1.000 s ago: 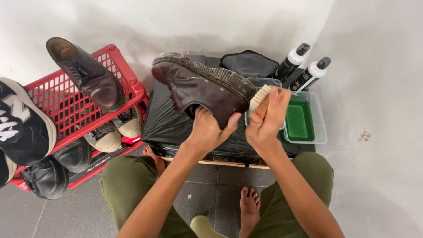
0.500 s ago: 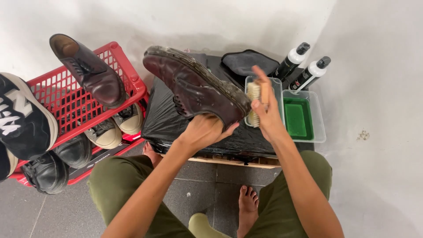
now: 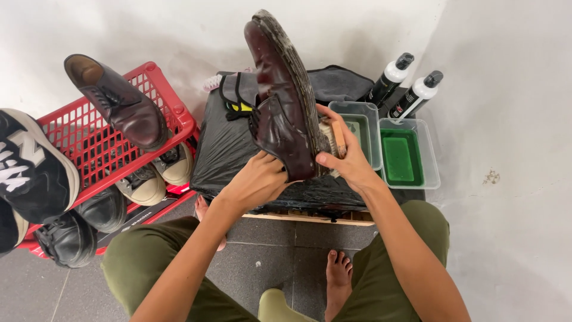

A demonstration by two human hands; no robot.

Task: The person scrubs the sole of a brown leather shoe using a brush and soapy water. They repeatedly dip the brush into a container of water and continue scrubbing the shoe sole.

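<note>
My left hand point(image 3: 257, 179) grips a dark maroon leather shoe point(image 3: 280, 101) at its opening, holding it nearly upright with the toe pointing up and the dirty sole facing right. My right hand point(image 3: 347, 158) holds a wooden brush with pale bristles point(image 3: 332, 140) pressed against the sole edge near the heel. Both are above a box wrapped in black plastic point(image 3: 223, 158).
A red plastic crate point(image 3: 101, 140) at left holds a matching maroon shoe point(image 3: 119, 101), sneakers and black shoes. Two clear tubs point(image 3: 411, 158), one with green liquid, and two spray bottles point(image 3: 405, 83) stand at right. A grey cloth point(image 3: 339, 80) lies behind. My bare foot point(image 3: 337, 277) rests on the floor.
The shoe has been swung from lying sideways with its toe to the left to nearly upright, toe up. The brush has moved down and left against the sole near the heel.
</note>
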